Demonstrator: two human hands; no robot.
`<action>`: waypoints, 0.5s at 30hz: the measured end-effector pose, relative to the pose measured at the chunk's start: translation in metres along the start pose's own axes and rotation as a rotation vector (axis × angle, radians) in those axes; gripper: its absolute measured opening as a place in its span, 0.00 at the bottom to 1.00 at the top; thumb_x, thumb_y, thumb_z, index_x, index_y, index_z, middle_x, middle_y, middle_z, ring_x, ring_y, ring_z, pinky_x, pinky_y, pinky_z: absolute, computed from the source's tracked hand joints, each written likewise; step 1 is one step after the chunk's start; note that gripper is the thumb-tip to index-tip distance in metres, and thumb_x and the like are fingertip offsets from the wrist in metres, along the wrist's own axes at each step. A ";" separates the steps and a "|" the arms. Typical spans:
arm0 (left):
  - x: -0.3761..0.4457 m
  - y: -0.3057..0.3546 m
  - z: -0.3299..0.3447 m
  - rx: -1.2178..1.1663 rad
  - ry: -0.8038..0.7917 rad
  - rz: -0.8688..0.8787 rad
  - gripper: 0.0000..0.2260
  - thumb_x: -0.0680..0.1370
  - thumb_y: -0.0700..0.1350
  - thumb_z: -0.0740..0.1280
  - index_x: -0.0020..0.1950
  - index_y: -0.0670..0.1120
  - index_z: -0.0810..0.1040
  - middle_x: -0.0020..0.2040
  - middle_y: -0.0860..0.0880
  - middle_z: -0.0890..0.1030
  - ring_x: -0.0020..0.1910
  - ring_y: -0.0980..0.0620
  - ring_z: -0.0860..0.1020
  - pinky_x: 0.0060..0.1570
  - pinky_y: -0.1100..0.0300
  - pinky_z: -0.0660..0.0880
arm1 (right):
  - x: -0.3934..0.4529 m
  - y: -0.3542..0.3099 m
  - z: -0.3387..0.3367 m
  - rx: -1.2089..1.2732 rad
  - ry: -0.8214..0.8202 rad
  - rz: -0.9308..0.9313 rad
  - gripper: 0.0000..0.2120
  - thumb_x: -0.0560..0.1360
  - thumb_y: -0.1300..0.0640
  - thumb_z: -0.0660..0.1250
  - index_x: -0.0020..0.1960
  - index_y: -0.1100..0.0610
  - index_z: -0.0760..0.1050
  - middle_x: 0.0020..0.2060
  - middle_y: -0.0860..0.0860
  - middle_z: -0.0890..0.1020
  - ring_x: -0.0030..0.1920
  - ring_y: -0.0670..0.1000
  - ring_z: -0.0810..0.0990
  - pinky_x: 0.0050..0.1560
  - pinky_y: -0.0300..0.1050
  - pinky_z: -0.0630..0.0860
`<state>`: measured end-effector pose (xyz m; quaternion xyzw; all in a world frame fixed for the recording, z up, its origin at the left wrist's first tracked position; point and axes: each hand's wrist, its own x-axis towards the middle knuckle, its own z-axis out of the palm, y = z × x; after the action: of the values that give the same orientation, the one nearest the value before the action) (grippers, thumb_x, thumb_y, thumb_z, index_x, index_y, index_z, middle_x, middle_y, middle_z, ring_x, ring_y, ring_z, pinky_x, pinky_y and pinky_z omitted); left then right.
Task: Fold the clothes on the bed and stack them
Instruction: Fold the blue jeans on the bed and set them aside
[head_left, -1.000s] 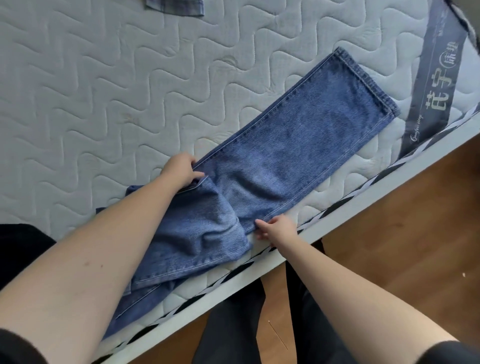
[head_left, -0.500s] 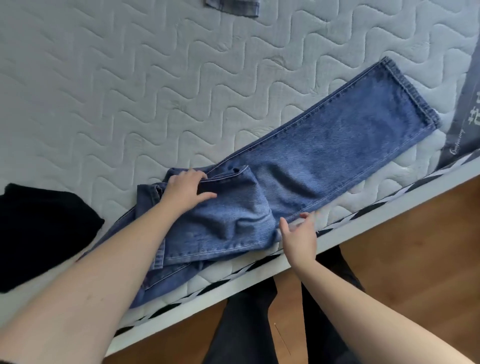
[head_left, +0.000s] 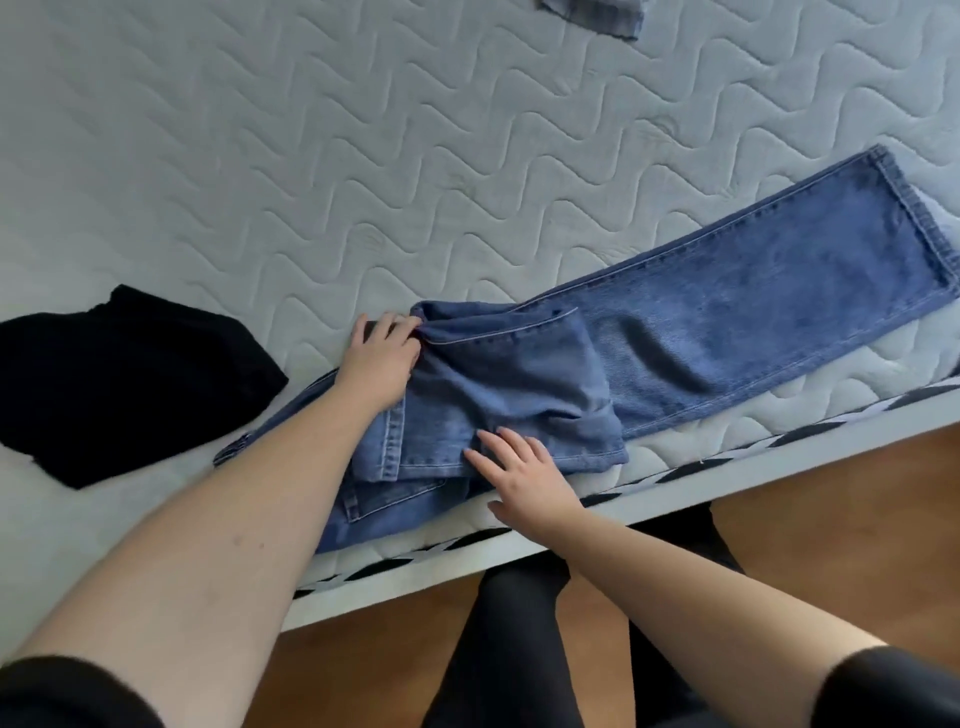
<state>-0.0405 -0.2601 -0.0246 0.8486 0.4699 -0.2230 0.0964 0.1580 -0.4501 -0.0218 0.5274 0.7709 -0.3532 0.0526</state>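
Head cam: jeans (head_left: 727, 332) lying w/ long axis near-left to far-right, hem pointing right, along mattress (head_left: 363, 156) near edge. Left hand (head_left: 382, 358) pinching fold; right hand (head_left: 519, 470) pressing flat, fingers spread.

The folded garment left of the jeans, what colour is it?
Plain black, no pattern visible; the head view, the only one, shows it.
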 end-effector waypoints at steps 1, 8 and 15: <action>-0.001 -0.002 0.004 -0.056 0.020 -0.003 0.11 0.76 0.42 0.68 0.57 0.48 0.74 0.77 0.52 0.59 0.74 0.48 0.57 0.70 0.44 0.58 | 0.008 -0.007 0.002 -0.016 0.015 -0.036 0.35 0.76 0.52 0.65 0.78 0.51 0.54 0.78 0.53 0.55 0.77 0.57 0.52 0.74 0.54 0.51; -0.012 -0.007 0.013 -0.707 0.174 -0.392 0.18 0.74 0.34 0.68 0.63 0.44 0.71 0.58 0.42 0.75 0.54 0.42 0.76 0.57 0.51 0.73 | 0.064 -0.062 0.018 0.069 0.131 0.071 0.34 0.74 0.44 0.66 0.75 0.56 0.61 0.68 0.55 0.67 0.69 0.60 0.65 0.68 0.55 0.61; -0.036 -0.034 -0.025 -0.722 -0.038 -0.276 0.09 0.80 0.40 0.64 0.53 0.49 0.83 0.49 0.51 0.82 0.46 0.54 0.78 0.45 0.71 0.68 | 0.095 -0.092 0.007 0.371 -0.013 0.443 0.44 0.63 0.20 0.56 0.70 0.45 0.66 0.66 0.51 0.67 0.68 0.57 0.62 0.68 0.60 0.54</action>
<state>-0.0780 -0.2597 0.0156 0.6844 0.6263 -0.0697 0.3667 0.0360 -0.3984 -0.0250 0.6813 0.5588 -0.4715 0.0358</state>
